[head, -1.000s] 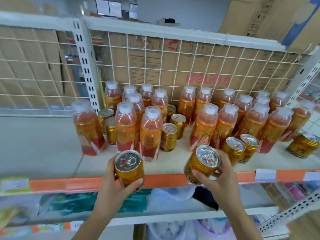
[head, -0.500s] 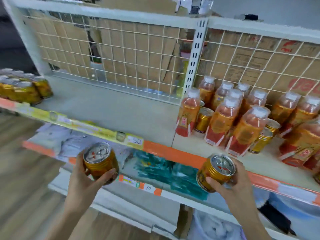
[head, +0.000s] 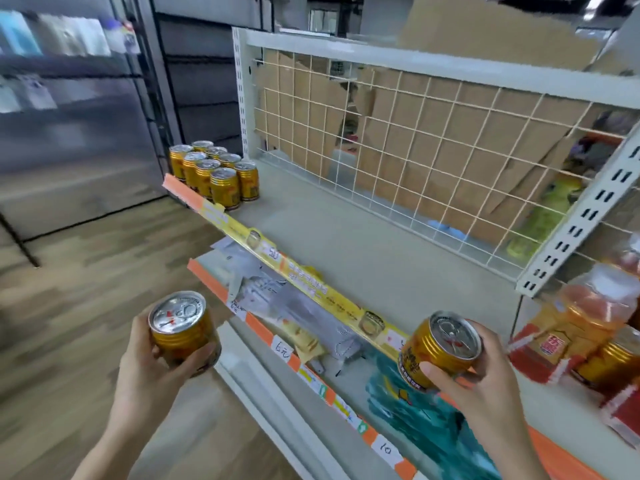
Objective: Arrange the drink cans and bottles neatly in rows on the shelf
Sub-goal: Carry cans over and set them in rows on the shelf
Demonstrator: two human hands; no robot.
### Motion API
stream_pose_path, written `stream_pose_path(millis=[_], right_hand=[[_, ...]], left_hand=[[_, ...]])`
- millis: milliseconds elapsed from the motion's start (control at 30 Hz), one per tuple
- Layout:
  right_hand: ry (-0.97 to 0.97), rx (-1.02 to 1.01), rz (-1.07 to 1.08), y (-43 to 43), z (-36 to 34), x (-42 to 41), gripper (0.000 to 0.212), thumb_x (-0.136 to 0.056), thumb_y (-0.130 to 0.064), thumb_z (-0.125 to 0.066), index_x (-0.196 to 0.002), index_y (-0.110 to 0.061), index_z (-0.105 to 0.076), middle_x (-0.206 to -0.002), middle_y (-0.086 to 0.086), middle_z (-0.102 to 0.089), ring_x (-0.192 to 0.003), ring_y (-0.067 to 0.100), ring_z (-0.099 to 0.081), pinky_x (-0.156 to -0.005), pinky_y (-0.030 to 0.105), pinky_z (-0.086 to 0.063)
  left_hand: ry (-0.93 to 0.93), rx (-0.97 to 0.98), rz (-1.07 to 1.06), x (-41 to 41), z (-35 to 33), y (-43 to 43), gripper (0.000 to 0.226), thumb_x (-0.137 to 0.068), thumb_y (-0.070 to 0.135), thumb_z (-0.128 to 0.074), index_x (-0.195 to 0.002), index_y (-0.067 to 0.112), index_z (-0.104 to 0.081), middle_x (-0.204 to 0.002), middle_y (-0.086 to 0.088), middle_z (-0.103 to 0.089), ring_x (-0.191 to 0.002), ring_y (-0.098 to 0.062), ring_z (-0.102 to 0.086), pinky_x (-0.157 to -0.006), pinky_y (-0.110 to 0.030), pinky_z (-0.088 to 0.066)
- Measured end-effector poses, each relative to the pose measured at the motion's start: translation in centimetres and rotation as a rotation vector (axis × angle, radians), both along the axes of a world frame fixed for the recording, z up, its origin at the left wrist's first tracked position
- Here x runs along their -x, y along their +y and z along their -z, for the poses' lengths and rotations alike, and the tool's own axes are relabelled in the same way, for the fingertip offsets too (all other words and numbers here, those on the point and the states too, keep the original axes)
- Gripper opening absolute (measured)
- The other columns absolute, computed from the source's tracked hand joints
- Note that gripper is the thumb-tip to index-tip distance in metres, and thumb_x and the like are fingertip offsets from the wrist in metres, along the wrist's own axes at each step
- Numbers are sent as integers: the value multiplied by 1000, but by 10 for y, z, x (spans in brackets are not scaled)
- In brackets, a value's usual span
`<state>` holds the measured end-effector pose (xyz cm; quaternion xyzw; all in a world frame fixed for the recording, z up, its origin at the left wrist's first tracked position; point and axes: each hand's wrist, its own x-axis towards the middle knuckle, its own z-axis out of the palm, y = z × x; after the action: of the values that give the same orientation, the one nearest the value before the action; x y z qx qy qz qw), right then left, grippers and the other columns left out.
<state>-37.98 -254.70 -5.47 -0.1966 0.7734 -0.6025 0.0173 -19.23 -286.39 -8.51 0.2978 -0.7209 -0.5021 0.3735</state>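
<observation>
Before shelf (head: 346, 237), view swung left: can cluster (head: 218, 174) now closer, bottle (head: 581, 323) at right edge. Left hand (head: 152, 372) still grips left can (head: 181, 327); right hand (head: 485, 379) grips right can (head: 440, 348).

A small shop aisle, seen at a display shelf.
The white metal shelf (head: 346, 237) has a wire-grid back (head: 408, 188) and an orange and yellow price strip (head: 301, 271) along its front edge, with handwritten price tags (head: 386, 449) on the tier below. Gold drink cans (head: 216, 174) stand grouped at its far left end, orange bottles (head: 581, 317) at its right. Cardboard boxes (head: 433, 140) show behind it; wood-look floor (head: 86, 306) lies to its left.
</observation>
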Motion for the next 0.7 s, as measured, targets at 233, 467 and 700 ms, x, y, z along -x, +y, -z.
stream_pose_path(millis=[233,467,700], right_hand=[[26,36,-106,-96,-11,79,66,-58,-1,-85,-108,-33,-54,-101,-10,-65,-85,1,-63,-71,14,-52],[60,26,-174,-169,-22,129,66,-58,-6,-85,-109,-33,-53,-103,-8,-65,-89,5,-63,-76,19,-52],[50,-11,-175,-234,-22,153,68,-58,-12,-88,-112,-32,-52,-104,-11,-64,-88,0,-62,-71,19,-48]], left_hand=[[19,-11,-72,44,-11,-58,73,-62,0,-82,-98,52,-45,-94,18,-65,-81,2,-63,-61,-8,-49],[57,-6,-88,96,-22,-99,72,-63,-6,-79,-95,50,-49,-88,32,-64,-74,7,-63,-59,-6,-48],[3,18,76,148,-25,-153,70,-53,8,-90,-94,46,-50,-90,33,-63,-78,6,-62,-61,-6,-47]])
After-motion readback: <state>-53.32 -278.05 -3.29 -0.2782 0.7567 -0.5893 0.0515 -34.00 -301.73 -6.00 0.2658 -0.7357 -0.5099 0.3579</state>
